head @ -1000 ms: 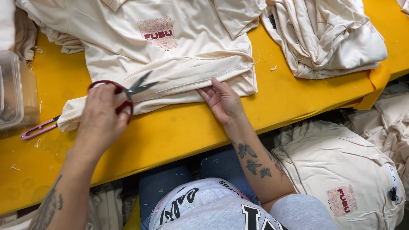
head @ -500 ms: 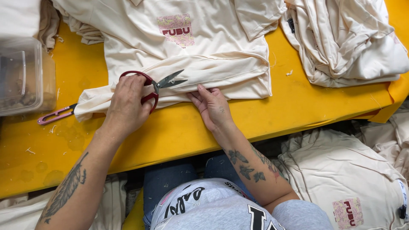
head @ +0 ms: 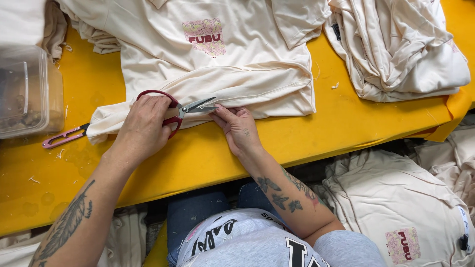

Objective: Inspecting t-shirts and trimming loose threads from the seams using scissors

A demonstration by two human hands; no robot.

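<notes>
Our left hand [head: 143, 129] is closed around the red-handled scissors [head: 180, 110], blades parted at the hem of the cream shirt [head: 222, 64] spread on the yellow desk [head: 208, 153]. Our right hand [head: 238, 129] lies flat, fingers together, pressing the hem beside the blades. A pink clipper [head: 64, 137] lies just left of the shirt.

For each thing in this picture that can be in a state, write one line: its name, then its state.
Scissors: blades open, held in left hand.
Cream shirt: spread flat, hem pinned by right hand.
Pink thread snips: lying unused on yellow table.
Clear plastic box: lid on.
Shirt pile: crumpled.
</notes>
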